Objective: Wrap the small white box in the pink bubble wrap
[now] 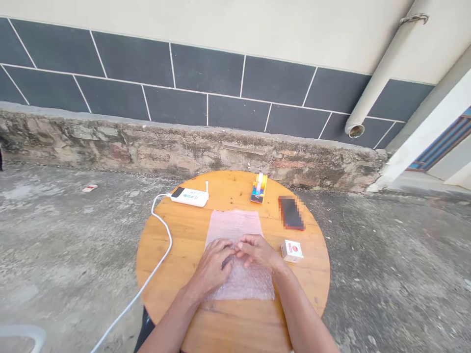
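A sheet of pinkish bubble wrap [235, 223] lies spread on a round wooden table [165, 274]. My left hand [215, 262] rests on its middle with the fingers bent. A small dark patch, perhaps an object, shows between that thumb and the fingers; its kind is unclear. From the right, my right hand [257, 252] meets the left fingertips, its thumb and fingers pinched together. What sits in the pinch is too small to tell. Just right of this hand stands a small white box [292, 251] with a red mark.
A white device [190, 196] with a stubby antenna and a white cable [167, 235] lies at the back left. Tape in a yellow dispenser [259, 186] stands at the back; a dark phone [292, 213] with a red edge lies right. Behind is a tiled wall [206, 63] with a drainpipe [382, 63].
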`<state>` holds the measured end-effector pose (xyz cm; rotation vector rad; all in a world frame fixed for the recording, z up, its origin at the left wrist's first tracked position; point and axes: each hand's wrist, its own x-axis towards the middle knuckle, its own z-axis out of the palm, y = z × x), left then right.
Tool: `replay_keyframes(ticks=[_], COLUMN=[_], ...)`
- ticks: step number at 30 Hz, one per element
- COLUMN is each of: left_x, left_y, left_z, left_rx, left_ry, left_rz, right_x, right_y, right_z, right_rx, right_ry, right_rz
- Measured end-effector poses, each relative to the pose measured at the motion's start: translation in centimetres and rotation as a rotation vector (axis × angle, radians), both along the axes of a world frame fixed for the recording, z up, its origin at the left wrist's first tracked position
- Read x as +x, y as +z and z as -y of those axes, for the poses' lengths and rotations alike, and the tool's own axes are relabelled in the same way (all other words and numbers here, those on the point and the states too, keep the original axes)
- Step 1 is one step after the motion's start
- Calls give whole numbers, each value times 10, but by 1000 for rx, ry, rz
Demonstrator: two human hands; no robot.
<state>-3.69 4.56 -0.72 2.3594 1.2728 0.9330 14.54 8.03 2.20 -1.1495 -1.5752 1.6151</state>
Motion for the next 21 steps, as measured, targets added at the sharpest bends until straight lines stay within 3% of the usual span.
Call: replay_keyframes(ticks=[4, 8, 11, 14, 17, 19, 21], left_x=[-1, -1, -1, -1, -2, -2, -2], left_y=[1, 0, 0, 0, 0, 1, 2], left_z=[0, 1, 1, 1, 1, 1, 2], left_rx=[15, 38, 42, 29, 25, 26, 27], left_ry=[13, 23, 25, 17, 10, 6, 7], left_rz=[-15, -10, -7, -9, -23, -30, -35], right_x=[12, 41, 69, 82, 66, 42, 20], right_y=[7, 21, 30, 33, 32, 31, 31], right_z=[17, 60, 94, 112, 109, 101, 95], right_rx=[22, 145, 172, 210, 363, 550, 653], right_ry=[92, 162, 173, 109, 18, -10, 75], right_rz=[87, 157, 269, 435, 532, 569, 642])
